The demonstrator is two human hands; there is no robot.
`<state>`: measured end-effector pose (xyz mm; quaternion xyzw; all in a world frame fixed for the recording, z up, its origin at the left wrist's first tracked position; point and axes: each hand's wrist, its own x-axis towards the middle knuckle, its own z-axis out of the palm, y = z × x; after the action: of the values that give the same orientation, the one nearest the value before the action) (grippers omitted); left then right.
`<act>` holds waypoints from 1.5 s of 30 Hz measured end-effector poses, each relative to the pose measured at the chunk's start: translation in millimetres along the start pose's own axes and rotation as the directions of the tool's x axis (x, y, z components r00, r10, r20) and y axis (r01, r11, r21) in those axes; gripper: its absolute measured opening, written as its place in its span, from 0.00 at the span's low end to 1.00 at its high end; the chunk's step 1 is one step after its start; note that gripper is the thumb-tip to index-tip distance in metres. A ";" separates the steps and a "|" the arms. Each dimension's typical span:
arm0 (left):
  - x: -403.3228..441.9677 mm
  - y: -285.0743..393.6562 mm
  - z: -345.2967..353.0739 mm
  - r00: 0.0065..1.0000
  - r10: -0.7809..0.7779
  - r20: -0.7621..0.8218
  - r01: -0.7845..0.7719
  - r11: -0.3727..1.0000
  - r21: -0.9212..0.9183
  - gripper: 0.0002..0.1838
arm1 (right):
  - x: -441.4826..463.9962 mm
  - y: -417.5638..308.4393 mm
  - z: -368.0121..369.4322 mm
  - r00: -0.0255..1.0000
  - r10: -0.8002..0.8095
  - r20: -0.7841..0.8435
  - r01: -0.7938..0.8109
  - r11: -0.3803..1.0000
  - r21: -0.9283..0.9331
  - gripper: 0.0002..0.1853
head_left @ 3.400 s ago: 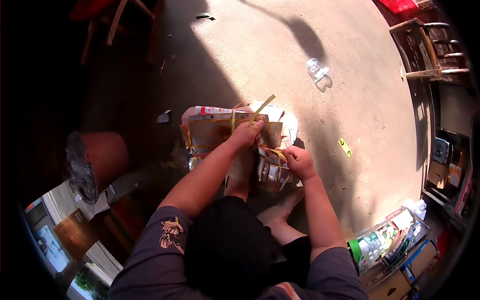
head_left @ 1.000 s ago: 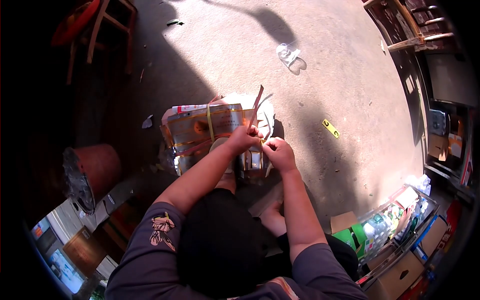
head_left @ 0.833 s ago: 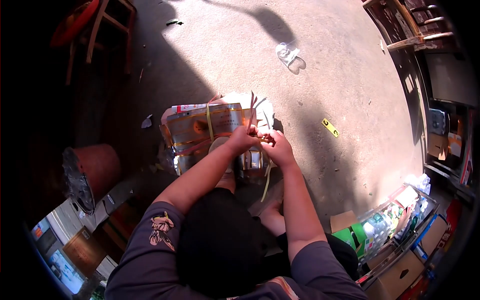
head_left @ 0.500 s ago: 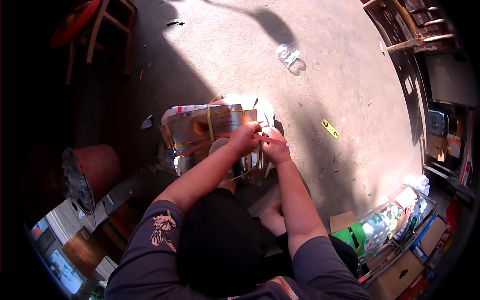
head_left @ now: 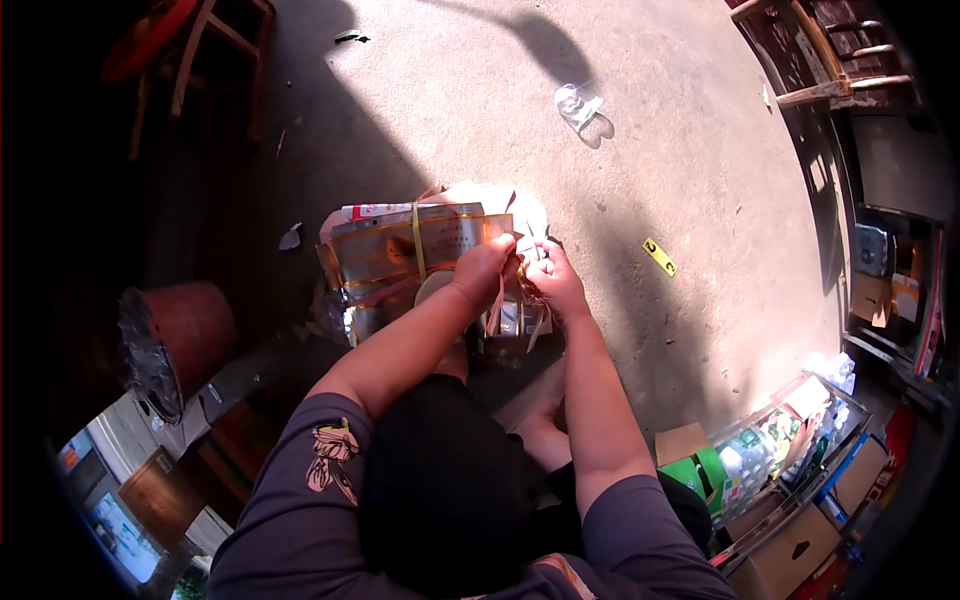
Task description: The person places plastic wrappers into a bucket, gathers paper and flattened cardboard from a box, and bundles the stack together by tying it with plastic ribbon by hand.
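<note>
A bundle of flattened boxes and cardboard (head_left: pixel 375 250) sits on the floor in front of me. A yellow strap (head_left: pixel 420 245) runs over it lengthwise, and a reddish one crosses it. At the bundle's right end, my left hand (head_left: pixel 483 270) is closed in a pinch on a pink strap (head_left: pixel 494 313), part of which hangs below the fingers. Close beside it, my right hand (head_left: pixel 558 283) is also closed, its fingertips pinching the strap at the bundle's edge. The exact crossing of the strap is hidden by the fingers. One of my feet presses against the bundle's near side.
A reddish bucket (head_left: pixel 190 325) lies tipped at the left. A crate of plastic bottles and cardboard (head_left: pixel 790 540) stands at the lower right. On the concrete floor lie a crumpled clear plastic bag (head_left: pixel 577 107) and a yellow strip (head_left: pixel 659 257). A wooden chair (head_left: pixel 195 60) is at the upper left.
The strap that stretched rightward across my right hand now hangs down between my hands. My right hand has turned, its fingertips now pinching beside the left.
</note>
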<state>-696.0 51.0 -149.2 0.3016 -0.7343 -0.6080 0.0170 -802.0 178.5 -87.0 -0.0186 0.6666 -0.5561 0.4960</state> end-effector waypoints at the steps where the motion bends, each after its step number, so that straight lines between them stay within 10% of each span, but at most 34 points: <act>1: 1.4 -1.3 -3.8 0.991 -0.107 0.079 0.118 0.982 -0.144 0.07 | 4.1 1.0 -2.0 0.996 0.046 0.073 -0.043 0.998 -0.039 0.10; 2: 2.8 -2.7 -7.6 0.965 -0.211 0.156 0.246 0.933 -0.261 0.07 | 8.1 2.0 -3.8 0.985 0.093 0.144 -0.082 0.993 -0.081 0.12; 4: -12.6 46.0 -19.9 0.969 0.244 -0.040 -0.221 0.927 0.302 0.06 | 7.6 -10.3 -2.6 0.990 0.062 0.123 -0.038 0.982 -0.184 0.12; 6: -3.6 15.6 -10.0 0.990 0.138 -0.015 -0.135 0.981 0.136 0.06 | 5.8 -24.6 -2.9 0.971 -0.206 0.119 0.238 0.819 -0.522 0.10; 8: 4.1 -22.1 2.0 0.999 0.033 0.020 -0.033 0.999 -0.032 0.06 | 15.6 -13.1 -11.6 0.978 -0.159 0.133 0.203 0.861 -0.466 0.07; 11: 2.1 -23.6 2.3 0.986 0.159 -0.045 -0.163 0.983 -0.087 0.06 | 11.6 -14.3 -14.5 0.998 0.006 0.068 -0.013 0.994 0.108 0.07; 14: -15.7 52.3 -29.7 0.980 0.194 0.040 -0.197 0.929 0.314 0.05 | 6.6 -23.6 -23.7 0.999 0.007 0.054 -0.022 0.958 0.286 0.11; 20: -21.8 69.1 -51.5 0.966 0.134 0.220 -0.242 0.769 0.592 0.13 | 8.9 -27.4 -48.7 0.991 -0.121 0.051 0.121 0.993 -0.007 0.11; 24: -27.9 25.7 -44.2 0.950 0.248 0.189 -0.308 0.841 0.446 0.18 | 20.8 -8.8 -68.3 0.989 0.054 -0.138 -0.045 0.997 0.062 0.12; 26: -36.9 15.2 -46.9 0.948 0.245 0.204 -0.308 0.871 0.383 0.18 | 38.1 27.5 -105.5 0.978 -0.080 -0.193 0.001 0.925 -0.380 0.11; 28: -37.1 16.5 -52.3 0.966 0.065 0.249 -0.145 0.938 0.314 0.08 | 36.1 21.9 -94.0 0.976 -0.039 -0.216 -0.043 0.932 -0.360 0.13; 30: -41.9 34.1 -57.9 0.975 -0.020 0.223 -0.048 0.954 0.295 0.08 | 24.2 3.0 -75.8 0.955 0.158 -0.250 -0.103 0.970 0.219 0.16; 32: -36.8 60.1 -66.2 0.967 -0.165 0.194 0.111 0.958 0.263 0.09 | 18.4 -3.8 -72.1 0.967 0.156 -0.201 -0.071 0.925 0.374 0.16; 35: -34.0 61.4 -64.6 0.930 -0.288 0.230 0.343 0.903 -0.257 0.09 | 3.5 -9.9 -50.8 1.000 0.023 0.015 -0.026 0.616 0.787 0.14; 36: -34.8 66.4 -65.1 0.915 -0.310 0.256 0.399 0.777 -0.486 0.10 | 3.2 -5.1 -44.8 0.999 0.028 0.022 -0.035 0.714 0.699 0.13; 45: -34.9 72.7 -57.7 0.874 -0.263 0.409 0.480 0.605 -0.636 0.13 | 27.8 6.3 -4.8 0.994 0.004 -0.113 0.017 0.983 0.183 0.12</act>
<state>-675.6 22.0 -56.6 0.3304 -0.3507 -0.8710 -0.0958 -816.0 168.2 -110.2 0.0563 0.6395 -0.6169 0.4554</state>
